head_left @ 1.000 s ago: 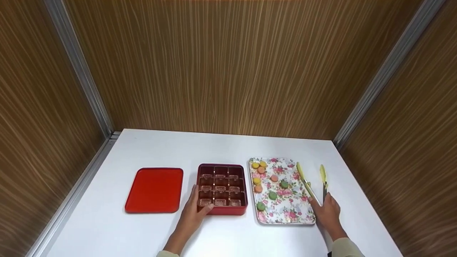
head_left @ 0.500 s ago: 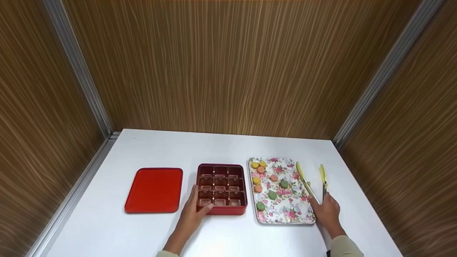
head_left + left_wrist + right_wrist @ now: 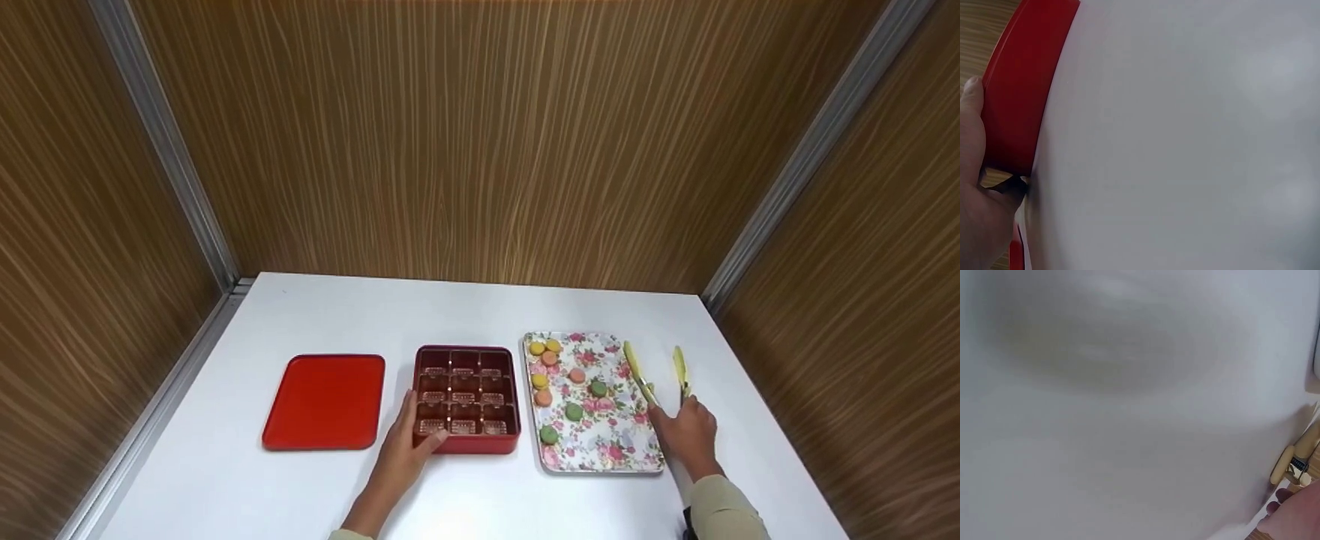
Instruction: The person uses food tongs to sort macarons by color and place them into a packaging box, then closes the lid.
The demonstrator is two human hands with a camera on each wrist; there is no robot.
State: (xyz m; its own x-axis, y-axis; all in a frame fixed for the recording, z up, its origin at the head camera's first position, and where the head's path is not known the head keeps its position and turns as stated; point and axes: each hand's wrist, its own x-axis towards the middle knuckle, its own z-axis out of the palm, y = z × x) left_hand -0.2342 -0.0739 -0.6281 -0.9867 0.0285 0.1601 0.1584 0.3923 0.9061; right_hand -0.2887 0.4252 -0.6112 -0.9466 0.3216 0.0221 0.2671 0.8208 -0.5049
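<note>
A red square box (image 3: 475,444), its insert divided into several compartments, sits mid-table. My left hand (image 3: 403,454) holds its near left corner, thumb on the front side and fingers along the left side. The left wrist view shows this hand (image 3: 979,191) against the box's red wall (image 3: 1022,84). On the right, my right hand (image 3: 691,439) grips a pair of tongs (image 3: 634,361) with yellow tips, spread apart and pointing away from me. Its hidden parts lie under the hand. The right wrist view catches only fingers (image 3: 1292,517) and part of the tongs (image 3: 1283,467) at the edge.
A floral tray (image 3: 611,446) lies between box and tongs, bearing several yellow, orange and green macarons (image 3: 574,412) mostly on its left half. A flat red lid (image 3: 326,401) lies left of the box. Wood-grain panels (image 3: 450,150) enclose the white table (image 3: 375,311).
My right hand has moved slightly forward along the tongs, covering more of their metal arms. The left hand and the box stay in place.
</note>
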